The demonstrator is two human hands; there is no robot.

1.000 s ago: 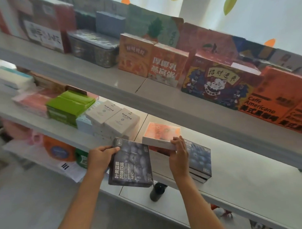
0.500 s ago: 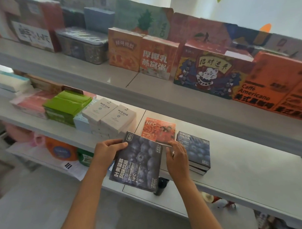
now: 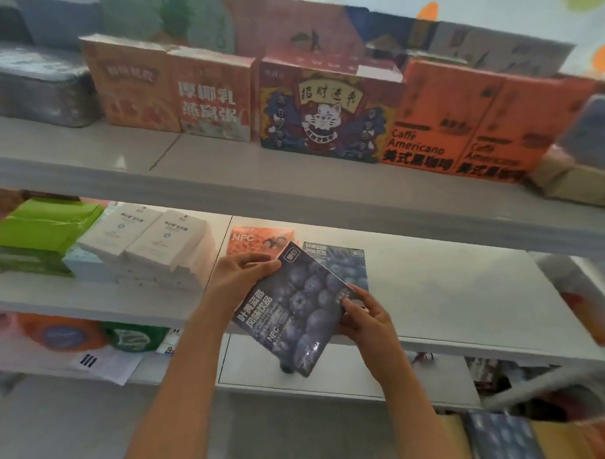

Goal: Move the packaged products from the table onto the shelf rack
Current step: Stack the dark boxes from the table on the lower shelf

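Your left hand (image 3: pixel 239 278) has its fingers curled over the upper-left edge of the dark blueberry box (image 3: pixel 292 312), while your right hand (image 3: pixel 367 318) pinches its right edge; the box hangs tilted at centre frame, over the middle shelf's (image 3: pixel 450 292) front lip. The top shelf (image 3: pixel 223 173) carries a row of upright cartons. On the middle shelf lie green boxes (image 3: pixel 42 226) at left, white boxes (image 3: pixel 150 241), an orange box (image 3: pixel 256 236) and another blueberry box (image 3: pixel 343 265) just behind your fingers.

Dark blueberry-printed flat box (image 3: pixel 290 312) wrapped in glossy, reflective clear film. White shelf boards (image 3: pixel 433 293) smooth and matt. Grey rectangular tin-like box (image 3: pixel 32 84) under shiny crinkled plastic wrap.
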